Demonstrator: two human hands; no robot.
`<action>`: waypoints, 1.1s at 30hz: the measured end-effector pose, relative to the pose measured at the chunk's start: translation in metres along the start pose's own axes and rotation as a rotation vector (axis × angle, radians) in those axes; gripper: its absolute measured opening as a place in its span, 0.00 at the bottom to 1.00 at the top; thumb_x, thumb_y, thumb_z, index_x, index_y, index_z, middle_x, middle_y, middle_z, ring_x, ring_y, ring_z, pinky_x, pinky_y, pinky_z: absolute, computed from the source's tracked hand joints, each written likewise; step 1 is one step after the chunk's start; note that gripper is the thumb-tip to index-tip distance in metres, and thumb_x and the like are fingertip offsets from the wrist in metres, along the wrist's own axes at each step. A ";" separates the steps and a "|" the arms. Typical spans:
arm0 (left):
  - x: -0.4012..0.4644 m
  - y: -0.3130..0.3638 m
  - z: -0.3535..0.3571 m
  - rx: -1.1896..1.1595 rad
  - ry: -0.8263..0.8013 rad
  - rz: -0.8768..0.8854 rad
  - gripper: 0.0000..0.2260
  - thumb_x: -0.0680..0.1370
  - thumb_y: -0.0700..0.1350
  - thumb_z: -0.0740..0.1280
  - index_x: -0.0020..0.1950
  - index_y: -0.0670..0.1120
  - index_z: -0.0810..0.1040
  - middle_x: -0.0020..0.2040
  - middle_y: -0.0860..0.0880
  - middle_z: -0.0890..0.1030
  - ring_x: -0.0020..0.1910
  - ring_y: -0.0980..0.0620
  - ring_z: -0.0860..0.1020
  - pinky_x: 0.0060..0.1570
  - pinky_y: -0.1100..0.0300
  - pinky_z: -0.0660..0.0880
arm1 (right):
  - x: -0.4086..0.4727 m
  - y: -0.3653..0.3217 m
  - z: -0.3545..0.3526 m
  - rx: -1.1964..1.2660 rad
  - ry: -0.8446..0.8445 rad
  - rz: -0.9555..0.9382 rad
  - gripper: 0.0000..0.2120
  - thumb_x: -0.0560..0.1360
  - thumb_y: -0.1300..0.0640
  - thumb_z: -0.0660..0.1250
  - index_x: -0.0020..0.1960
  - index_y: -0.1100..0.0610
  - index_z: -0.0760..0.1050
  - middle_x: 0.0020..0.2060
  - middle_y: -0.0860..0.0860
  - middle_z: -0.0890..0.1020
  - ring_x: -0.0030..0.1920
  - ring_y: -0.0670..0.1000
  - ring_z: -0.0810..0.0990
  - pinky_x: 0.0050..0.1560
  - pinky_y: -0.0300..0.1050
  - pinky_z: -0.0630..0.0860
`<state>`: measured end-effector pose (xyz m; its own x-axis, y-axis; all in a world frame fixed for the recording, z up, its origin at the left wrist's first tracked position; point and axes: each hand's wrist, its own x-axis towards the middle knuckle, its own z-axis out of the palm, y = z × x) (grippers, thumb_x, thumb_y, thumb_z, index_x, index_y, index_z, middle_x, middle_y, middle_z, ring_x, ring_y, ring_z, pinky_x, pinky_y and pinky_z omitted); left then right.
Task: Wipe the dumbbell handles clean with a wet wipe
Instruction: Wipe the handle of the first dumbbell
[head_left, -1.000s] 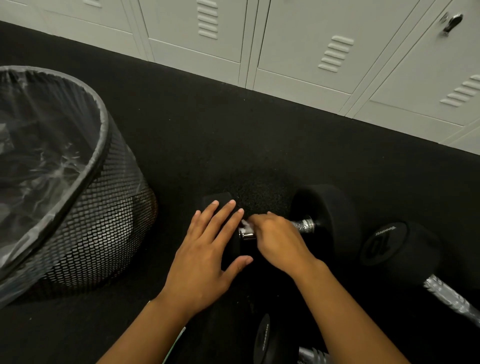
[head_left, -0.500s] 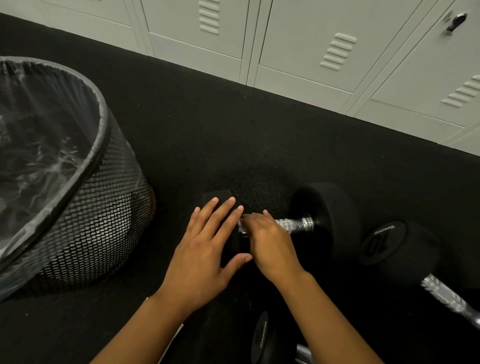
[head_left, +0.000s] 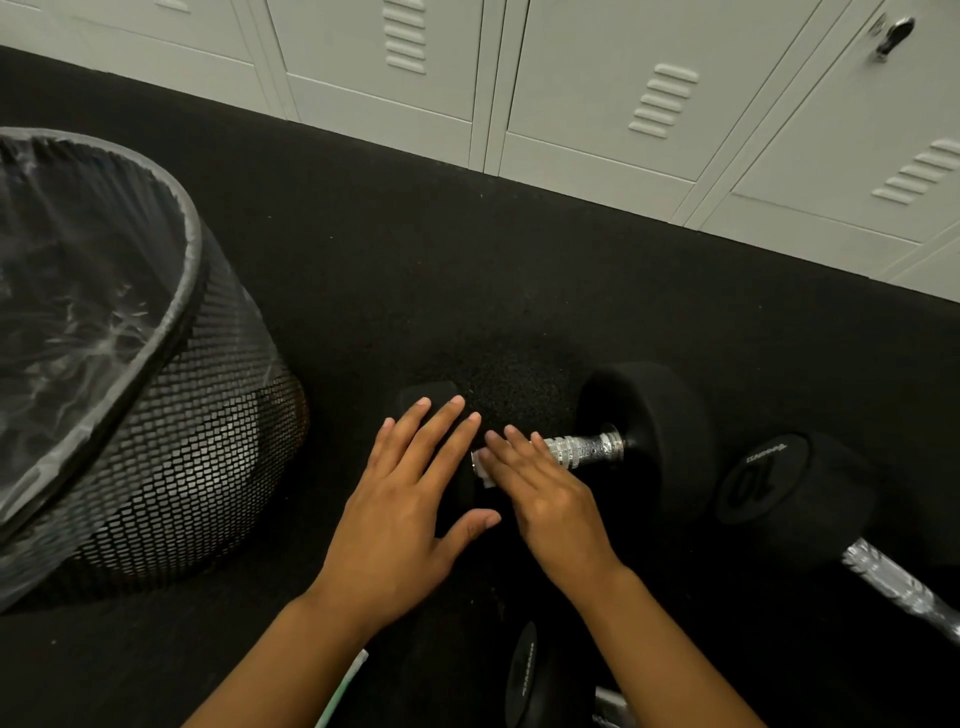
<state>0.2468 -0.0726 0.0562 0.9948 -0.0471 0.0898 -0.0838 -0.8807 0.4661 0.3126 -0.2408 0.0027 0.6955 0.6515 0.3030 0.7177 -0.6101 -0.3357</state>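
I'm pressing my flat left hand (head_left: 410, 512) on the dumbbell (head_left: 644, 441) end, while my right hand (head_left: 545, 499), fingers nearly straight, is pressing the wipe (head_left: 480, 470) under its fingertips onto the handle (head_left: 584, 449); it risks slipping out.

One head-worn view — looking steeply down, close over the floor (head_left: 415, 270).

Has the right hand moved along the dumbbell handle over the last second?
Yes. The right hand has slid left along the handle, away from the right weight head and toward the left hand, baring more knurled metal.
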 end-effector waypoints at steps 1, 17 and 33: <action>0.000 0.000 0.000 0.002 0.002 0.001 0.32 0.74 0.65 0.56 0.75 0.53 0.55 0.76 0.53 0.55 0.75 0.54 0.48 0.71 0.49 0.50 | 0.005 -0.002 0.000 -0.001 0.005 0.029 0.17 0.74 0.61 0.58 0.60 0.63 0.76 0.60 0.57 0.78 0.63 0.56 0.74 0.66 0.53 0.66; 0.001 0.000 0.000 -0.005 0.008 0.000 0.33 0.74 0.65 0.55 0.75 0.52 0.55 0.76 0.53 0.55 0.75 0.53 0.49 0.70 0.47 0.52 | 0.003 0.001 -0.005 0.018 -0.025 0.040 0.17 0.74 0.61 0.56 0.60 0.63 0.77 0.58 0.57 0.79 0.62 0.56 0.75 0.67 0.52 0.65; 0.001 0.000 -0.001 0.013 -0.022 -0.009 0.33 0.74 0.66 0.55 0.75 0.54 0.52 0.76 0.54 0.53 0.75 0.54 0.47 0.71 0.49 0.49 | 0.044 0.006 -0.027 0.055 -0.358 0.282 0.06 0.77 0.61 0.59 0.44 0.56 0.75 0.38 0.51 0.79 0.41 0.53 0.77 0.46 0.50 0.74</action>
<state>0.2482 -0.0716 0.0575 0.9966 -0.0498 0.0659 -0.0744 -0.8874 0.4549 0.3481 -0.2280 0.0382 0.8010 0.5841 -0.1310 0.4923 -0.7673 -0.4109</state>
